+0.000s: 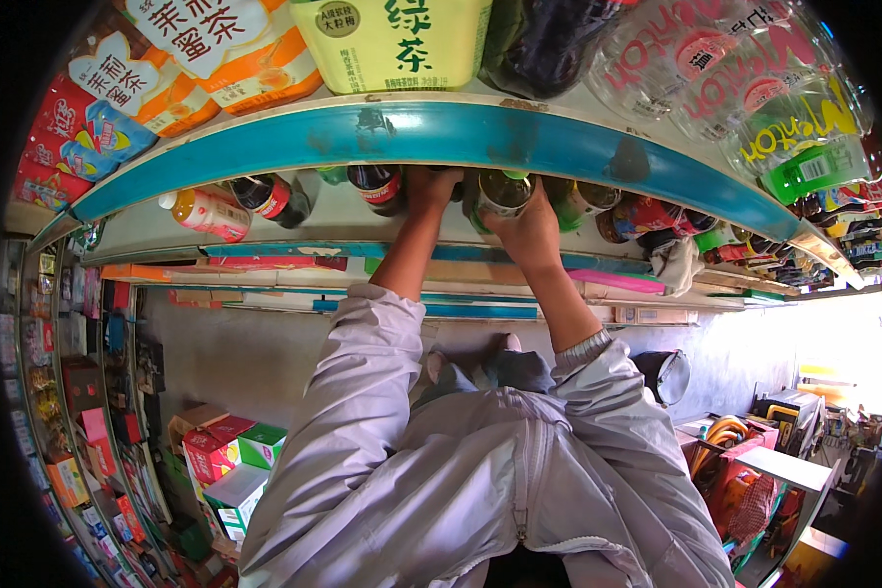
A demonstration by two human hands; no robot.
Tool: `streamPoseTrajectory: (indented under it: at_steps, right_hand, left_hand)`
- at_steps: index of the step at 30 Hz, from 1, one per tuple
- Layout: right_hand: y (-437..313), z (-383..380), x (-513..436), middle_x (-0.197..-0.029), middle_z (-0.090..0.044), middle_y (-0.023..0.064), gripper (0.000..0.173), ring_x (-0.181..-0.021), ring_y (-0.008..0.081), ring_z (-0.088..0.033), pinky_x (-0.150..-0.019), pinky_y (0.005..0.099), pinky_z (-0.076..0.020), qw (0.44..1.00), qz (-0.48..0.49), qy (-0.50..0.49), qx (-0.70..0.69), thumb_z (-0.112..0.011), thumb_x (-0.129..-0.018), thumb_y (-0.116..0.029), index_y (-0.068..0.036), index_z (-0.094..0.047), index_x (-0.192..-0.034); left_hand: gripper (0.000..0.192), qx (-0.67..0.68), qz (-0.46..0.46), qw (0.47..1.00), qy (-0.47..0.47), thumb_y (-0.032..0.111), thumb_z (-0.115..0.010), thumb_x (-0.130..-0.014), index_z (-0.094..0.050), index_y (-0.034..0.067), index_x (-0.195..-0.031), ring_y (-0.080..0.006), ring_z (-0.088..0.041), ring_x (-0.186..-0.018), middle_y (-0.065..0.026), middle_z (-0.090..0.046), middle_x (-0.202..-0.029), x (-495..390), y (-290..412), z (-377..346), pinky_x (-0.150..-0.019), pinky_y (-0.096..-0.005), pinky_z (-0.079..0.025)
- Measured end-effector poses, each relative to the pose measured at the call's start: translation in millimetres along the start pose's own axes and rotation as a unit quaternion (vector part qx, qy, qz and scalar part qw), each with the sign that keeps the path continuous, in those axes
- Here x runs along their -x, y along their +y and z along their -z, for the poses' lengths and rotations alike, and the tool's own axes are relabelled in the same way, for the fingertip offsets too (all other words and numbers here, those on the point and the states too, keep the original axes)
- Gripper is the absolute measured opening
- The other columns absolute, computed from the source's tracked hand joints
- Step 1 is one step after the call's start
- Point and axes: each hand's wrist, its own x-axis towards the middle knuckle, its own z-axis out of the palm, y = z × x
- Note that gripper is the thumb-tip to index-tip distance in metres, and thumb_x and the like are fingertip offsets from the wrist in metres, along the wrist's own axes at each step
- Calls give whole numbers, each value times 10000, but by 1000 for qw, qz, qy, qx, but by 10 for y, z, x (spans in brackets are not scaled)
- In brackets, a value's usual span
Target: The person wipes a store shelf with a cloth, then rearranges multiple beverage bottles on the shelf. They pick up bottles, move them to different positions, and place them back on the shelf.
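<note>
My right hand (525, 224) is wrapped around a clear plastic drink bottle (501, 195) with a green cap, on the shelf below the teal-edged one. My left hand (435, 187) reaches in beside it. Its fingertips are partly hidden under the shelf edge, next to something dark; whether they grip it is unclear. Just left of that hand stands a cola bottle (377, 192) with a red label. Farther left are another dark cola bottle (273, 202) and a pink-labelled drink bottle (209, 214). A green-labelled bottle (567, 206) is right of my right hand.
The teal shelf edge (441, 136) curves above both hands. Over it stand a large yellow-green tea bottle (393, 51) and clear bottles (705, 66). A cloth (675, 264) hangs at the lower shelf's right. Cartons (228, 456) are stacked at left; a dark bin (664, 375) stands at right.
</note>
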Motion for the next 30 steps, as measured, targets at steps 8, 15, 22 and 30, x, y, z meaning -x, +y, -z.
streamPoseTrajectory:
  at_steps: [8,15,22,30]
  right_hand:
    - [28,-37,2,-1206,-674,158,729,-1136,340,-654,-961,394,-512,999,-4,13,-32,-857,-682,-148,-85,-516,-1323]
    - [88,-53,-10,-1191,-655,213,716,-1134,405,-616,-933,455,-519,999,16,14,-30,-862,-675,-241,-54,-523,-1278]
    - [51,-97,13,-1131,-670,227,687,-1052,439,-641,-885,489,-527,998,-43,10,40,-856,-681,-276,-69,-481,-1217]
    - [70,-176,-15,-1019,-681,253,728,-981,464,-652,-842,517,-539,998,-57,-3,-13,-866,-649,-258,-102,-458,-1232]
  left_hand:
    - [442,38,10,999,-31,-35,-723,-561,-689,48,-994,-205,-669,-914,-51,-721,-960,-54,-208,44,-850,-345,-519]
    - [381,-10,29,999,-20,-68,-713,-655,-692,39,-1020,-204,-661,-894,-54,-709,-967,-67,-344,62,-848,-347,-525]
    - [388,155,-114,981,27,-99,-660,-782,-632,-5,-1158,-185,-637,-990,-81,-672,-1093,-39,-336,-94,-905,-333,-529]
    - [529,124,-158,979,-12,-26,-749,-814,-528,-8,-1295,-227,-594,-1178,-110,-608,-1283,-61,-523,-32,-1003,-384,-505]
